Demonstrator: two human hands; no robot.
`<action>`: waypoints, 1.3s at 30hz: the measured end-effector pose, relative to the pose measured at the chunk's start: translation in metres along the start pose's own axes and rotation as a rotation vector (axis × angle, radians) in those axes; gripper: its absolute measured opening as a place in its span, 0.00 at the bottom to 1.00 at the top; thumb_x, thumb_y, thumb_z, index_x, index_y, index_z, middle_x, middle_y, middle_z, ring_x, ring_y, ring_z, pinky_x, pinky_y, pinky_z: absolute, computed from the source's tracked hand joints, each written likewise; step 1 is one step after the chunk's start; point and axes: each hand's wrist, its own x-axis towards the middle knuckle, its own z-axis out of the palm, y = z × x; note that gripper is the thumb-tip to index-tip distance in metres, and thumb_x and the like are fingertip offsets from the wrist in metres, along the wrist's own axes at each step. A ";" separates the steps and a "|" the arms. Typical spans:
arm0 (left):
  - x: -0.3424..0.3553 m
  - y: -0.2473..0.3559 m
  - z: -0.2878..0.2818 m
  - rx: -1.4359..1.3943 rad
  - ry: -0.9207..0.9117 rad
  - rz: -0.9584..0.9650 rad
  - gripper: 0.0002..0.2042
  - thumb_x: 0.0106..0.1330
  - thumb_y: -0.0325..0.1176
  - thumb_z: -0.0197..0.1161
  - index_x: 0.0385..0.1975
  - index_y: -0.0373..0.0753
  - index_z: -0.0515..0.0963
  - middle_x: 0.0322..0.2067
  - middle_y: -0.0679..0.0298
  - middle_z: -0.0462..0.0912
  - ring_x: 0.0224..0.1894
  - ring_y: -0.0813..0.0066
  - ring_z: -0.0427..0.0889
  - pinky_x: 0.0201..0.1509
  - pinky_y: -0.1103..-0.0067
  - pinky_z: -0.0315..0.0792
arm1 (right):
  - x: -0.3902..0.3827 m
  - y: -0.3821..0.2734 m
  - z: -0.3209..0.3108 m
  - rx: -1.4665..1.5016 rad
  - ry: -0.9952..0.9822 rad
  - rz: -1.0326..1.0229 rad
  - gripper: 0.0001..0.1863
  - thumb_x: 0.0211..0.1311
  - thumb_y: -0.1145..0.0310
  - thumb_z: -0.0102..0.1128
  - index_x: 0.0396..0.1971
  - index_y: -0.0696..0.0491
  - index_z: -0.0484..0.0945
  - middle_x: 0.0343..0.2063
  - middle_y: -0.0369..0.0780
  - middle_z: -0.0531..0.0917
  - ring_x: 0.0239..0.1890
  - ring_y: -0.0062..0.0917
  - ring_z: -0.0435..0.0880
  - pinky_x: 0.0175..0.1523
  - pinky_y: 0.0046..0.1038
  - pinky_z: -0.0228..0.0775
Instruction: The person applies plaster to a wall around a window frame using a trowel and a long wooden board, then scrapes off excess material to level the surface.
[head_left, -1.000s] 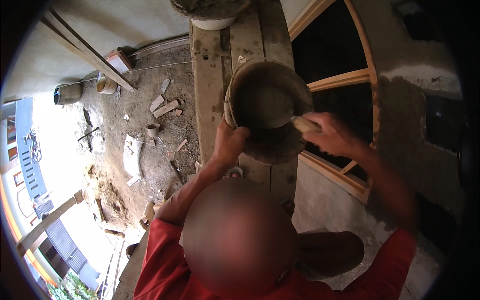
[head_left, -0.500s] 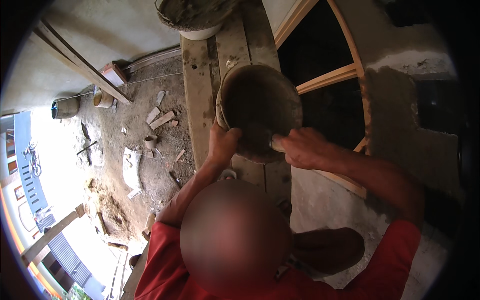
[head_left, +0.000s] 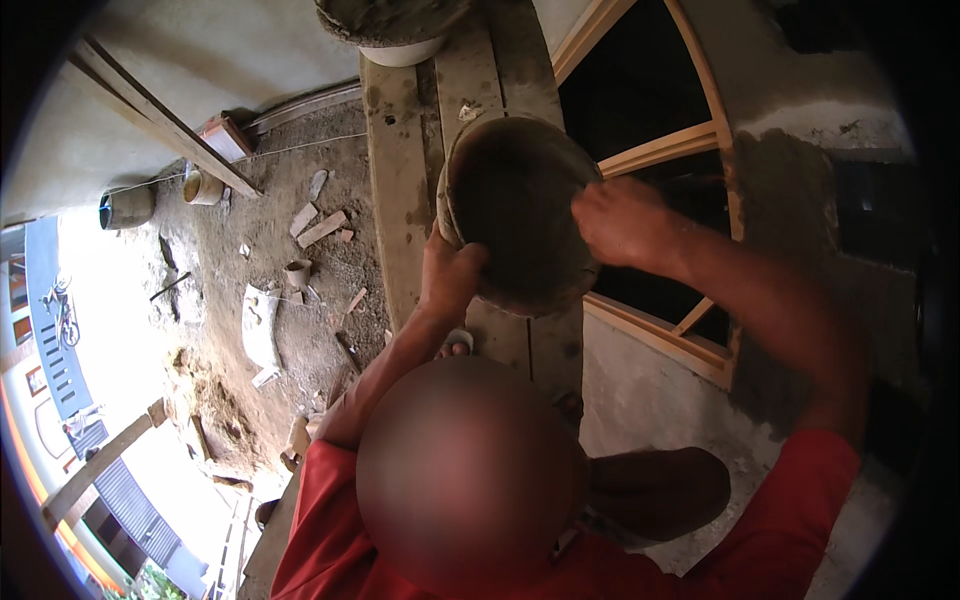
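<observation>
A round, mortar-crusted bucket [head_left: 451, 185] sits on the wooden planks in front of me, its dark mouth facing up toward me. My left hand [head_left: 452, 275] is closed around its near left rim, thumb over the edge. At the right rim, my right hand [head_left: 622, 222] is curled into a fist, its fingers against or just over the inside of the bucket. Whatever the fist holds is hidden from view. Shadow makes the bucket's contents hard to tell.
A second tub [head_left: 400, 50] heaped with grey mortar stands farther along the plank platform [head_left: 398, 150]. A wooden window frame [head_left: 660, 150] borders the right side. Down on the left, the dirt ground [head_left: 220, 260] holds brick pieces, buckets and a pale sack [head_left: 260, 325]. A timber [head_left: 165, 115] slants there.
My right hand has moved up and outward, from the bucket's near right part to its right rim. The pale handle-like end beside it no longer shows. My left hand keeps its hold.
</observation>
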 end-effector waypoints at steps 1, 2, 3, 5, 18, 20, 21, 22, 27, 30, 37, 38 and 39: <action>0.000 0.001 0.001 -0.004 0.005 -0.001 0.28 0.51 0.20 0.56 0.58 0.31 0.69 0.45 0.54 0.81 0.46 0.66 0.82 0.51 0.75 0.75 | -0.001 -0.006 -0.005 0.052 -0.110 0.014 0.07 0.50 0.74 0.58 0.24 0.57 0.84 0.24 0.48 0.85 0.33 0.38 0.87 0.37 0.36 0.80; 0.001 0.003 0.003 -0.009 0.011 0.000 0.28 0.51 0.20 0.56 0.58 0.31 0.69 0.45 0.54 0.81 0.45 0.66 0.82 0.50 0.75 0.76 | -0.001 -0.011 -0.011 0.104 -0.219 0.029 0.08 0.50 0.74 0.56 0.25 0.57 0.84 0.25 0.48 0.85 0.33 0.39 0.87 0.38 0.37 0.80; 0.000 0.006 0.006 -0.024 0.026 0.002 0.28 0.51 0.21 0.56 0.57 0.31 0.69 0.45 0.55 0.81 0.45 0.67 0.82 0.50 0.75 0.76 | 0.000 -0.016 -0.017 0.157 -0.328 0.044 0.09 0.51 0.74 0.55 0.26 0.58 0.84 0.25 0.49 0.85 0.33 0.40 0.87 0.38 0.37 0.80; -0.002 0.006 0.010 -0.020 0.034 -0.007 0.27 0.52 0.21 0.57 0.57 0.31 0.69 0.45 0.55 0.81 0.46 0.67 0.82 0.50 0.75 0.76 | 0.001 -0.027 -0.022 0.267 -0.438 0.078 0.11 0.51 0.73 0.52 0.27 0.59 0.84 0.27 0.51 0.85 0.34 0.42 0.87 0.39 0.39 0.80; -0.006 0.021 0.009 0.031 0.003 0.068 0.19 0.64 0.33 0.62 0.53 0.32 0.73 0.39 0.63 0.81 0.38 0.77 0.80 0.40 0.79 0.75 | -0.040 0.017 -0.055 -0.114 0.341 0.076 0.02 0.52 0.75 0.58 0.25 0.54 0.79 0.22 0.44 0.83 0.30 0.39 0.85 0.37 0.38 0.76; -0.006 0.020 0.008 0.040 0.002 0.078 0.19 0.64 0.33 0.62 0.53 0.32 0.73 0.40 0.63 0.81 0.38 0.77 0.79 0.41 0.78 0.75 | -0.040 0.021 -0.040 -0.123 0.374 0.049 0.03 0.52 0.75 0.58 0.23 0.56 0.80 0.22 0.45 0.83 0.30 0.39 0.86 0.36 0.38 0.77; -0.003 0.017 0.006 0.058 -0.002 0.082 0.20 0.64 0.33 0.62 0.54 0.32 0.73 0.40 0.62 0.81 0.38 0.77 0.79 0.41 0.78 0.75 | -0.041 0.020 -0.032 -0.085 0.253 0.061 0.04 0.52 0.74 0.58 0.23 0.56 0.81 0.22 0.46 0.84 0.30 0.39 0.86 0.36 0.37 0.78; -0.003 0.015 0.005 0.077 -0.006 0.083 0.20 0.64 0.33 0.62 0.54 0.32 0.72 0.41 0.62 0.81 0.39 0.77 0.79 0.41 0.78 0.75 | -0.043 0.012 -0.026 -0.044 0.130 0.074 0.05 0.52 0.74 0.57 0.22 0.57 0.82 0.22 0.47 0.84 0.30 0.39 0.87 0.37 0.37 0.79; 0.000 0.007 -0.002 0.031 0.002 0.048 0.20 0.64 0.33 0.63 0.54 0.33 0.72 0.44 0.61 0.81 0.41 0.73 0.81 0.43 0.77 0.77 | -0.030 -0.033 -0.018 0.109 -0.187 -0.034 0.07 0.49 0.74 0.58 0.22 0.58 0.84 0.24 0.48 0.85 0.31 0.38 0.88 0.38 0.36 0.81; 0.002 0.008 -0.014 -0.015 0.017 -0.056 0.21 0.65 0.36 0.63 0.55 0.33 0.72 0.45 0.60 0.81 0.42 0.71 0.82 0.44 0.75 0.79 | -0.037 -0.033 -0.032 0.241 -0.203 0.008 0.09 0.52 0.71 0.59 0.31 0.58 0.81 0.25 0.50 0.84 0.34 0.43 0.86 0.42 0.41 0.77; -0.019 0.022 -0.034 -0.101 0.021 -0.230 0.32 0.68 0.45 0.60 0.66 0.33 0.59 0.54 0.51 0.75 0.49 0.63 0.81 0.47 0.70 0.79 | -0.092 0.001 -0.039 0.567 -0.076 0.350 0.18 0.56 0.66 0.59 0.47 0.55 0.75 0.28 0.51 0.82 0.36 0.45 0.84 0.45 0.40 0.73; -0.025 0.016 -0.036 0.013 0.106 -0.092 0.35 0.67 0.46 0.61 0.68 0.34 0.55 0.58 0.48 0.70 0.53 0.59 0.78 0.51 0.68 0.77 | -0.100 -0.001 -0.041 0.563 -0.173 0.442 0.19 0.56 0.67 0.59 0.47 0.58 0.75 0.28 0.50 0.83 0.35 0.41 0.84 0.43 0.39 0.73; -0.034 0.003 -0.041 0.127 0.190 0.047 0.39 0.66 0.48 0.62 0.69 0.35 0.50 0.62 0.45 0.64 0.58 0.55 0.74 0.55 0.65 0.74 | -0.110 0.000 -0.036 0.587 -0.199 0.442 0.18 0.57 0.64 0.58 0.45 0.58 0.75 0.31 0.51 0.83 0.38 0.43 0.84 0.45 0.40 0.73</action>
